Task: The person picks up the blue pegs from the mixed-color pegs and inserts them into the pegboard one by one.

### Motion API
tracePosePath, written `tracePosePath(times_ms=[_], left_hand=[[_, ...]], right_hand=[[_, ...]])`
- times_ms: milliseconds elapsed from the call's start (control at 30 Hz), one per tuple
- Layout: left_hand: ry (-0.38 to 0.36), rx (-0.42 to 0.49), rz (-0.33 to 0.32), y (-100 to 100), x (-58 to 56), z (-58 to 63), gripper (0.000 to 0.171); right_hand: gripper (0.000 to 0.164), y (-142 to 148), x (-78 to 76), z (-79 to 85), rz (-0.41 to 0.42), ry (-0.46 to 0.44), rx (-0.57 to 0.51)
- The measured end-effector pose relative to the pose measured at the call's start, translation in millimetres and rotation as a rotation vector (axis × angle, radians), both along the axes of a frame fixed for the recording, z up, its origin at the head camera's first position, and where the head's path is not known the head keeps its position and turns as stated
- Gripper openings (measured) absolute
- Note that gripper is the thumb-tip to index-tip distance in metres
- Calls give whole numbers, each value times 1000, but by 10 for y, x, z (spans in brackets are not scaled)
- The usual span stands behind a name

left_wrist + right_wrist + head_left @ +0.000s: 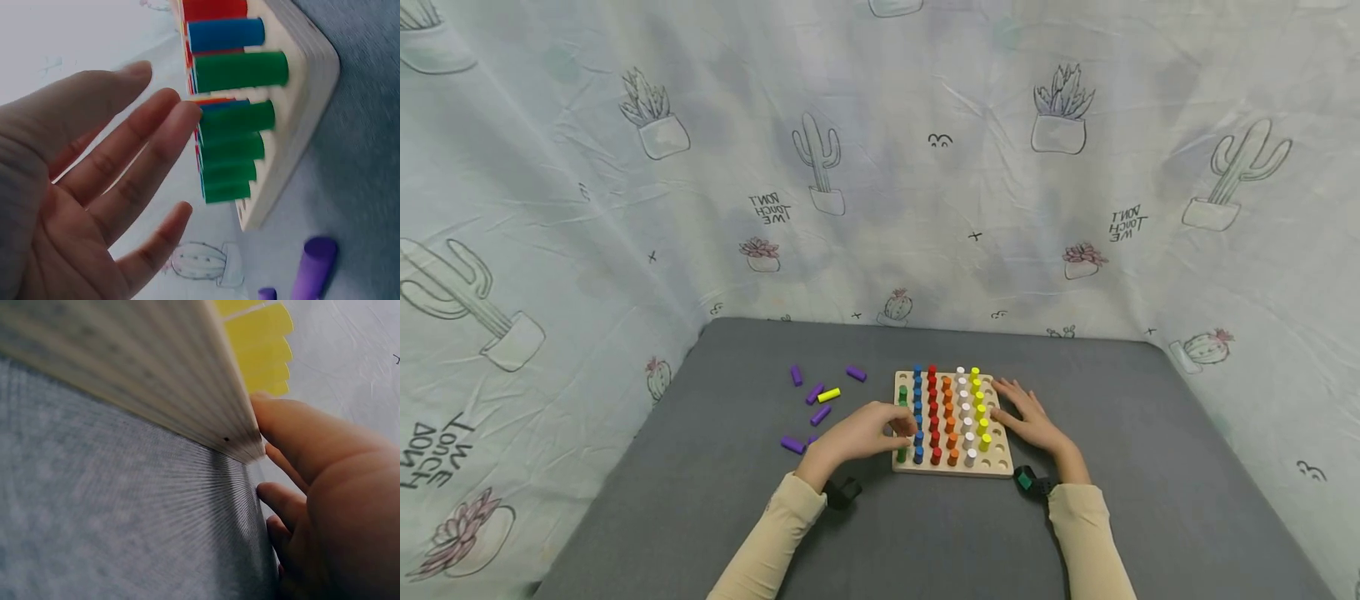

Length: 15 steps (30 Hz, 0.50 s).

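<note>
A wooden peg board (pixel 953 469) lies on the table, bearing rows of green, blue, red, orange, white and yellow pegs. My left hand (pixel 868 431) is over its left side, beside the green pegs (pixel 240 70). In the left wrist view nothing lies between the thumb and the loosely bent fingers (pixel 140 172); one fingertip appears close to a green peg, though contact is unclear. My right hand (pixel 1033 421) rests along the right edge, its thumb (pixel 294 428) against the board and its other fingers spread near the far corner.
Several loose purple pegs (pixel 792 445) and one yellow peg (pixel 829 395) lie on the grey table (pixel 760 350) to the left of the board. A patterned cloth (pixel 895 167) hangs behind and around the table.
</note>
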<state>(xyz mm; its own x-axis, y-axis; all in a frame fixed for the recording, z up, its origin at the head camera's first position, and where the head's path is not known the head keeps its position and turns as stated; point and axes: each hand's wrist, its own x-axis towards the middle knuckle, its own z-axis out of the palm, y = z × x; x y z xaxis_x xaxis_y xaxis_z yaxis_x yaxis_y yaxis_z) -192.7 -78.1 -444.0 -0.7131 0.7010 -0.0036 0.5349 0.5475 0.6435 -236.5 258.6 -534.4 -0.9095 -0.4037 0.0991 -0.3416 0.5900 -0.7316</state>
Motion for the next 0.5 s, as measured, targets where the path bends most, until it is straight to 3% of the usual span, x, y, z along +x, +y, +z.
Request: tracePosePath(times_ms=[267, 500], left_hand=[[13, 37, 30, -172, -90, -9, 14], [61, 25, 102, -314, -199, -78, 17]], right_hand=[[58, 34, -23, -6, 12, -14, -17], [57, 82, -58, 20, 3, -58, -13]])
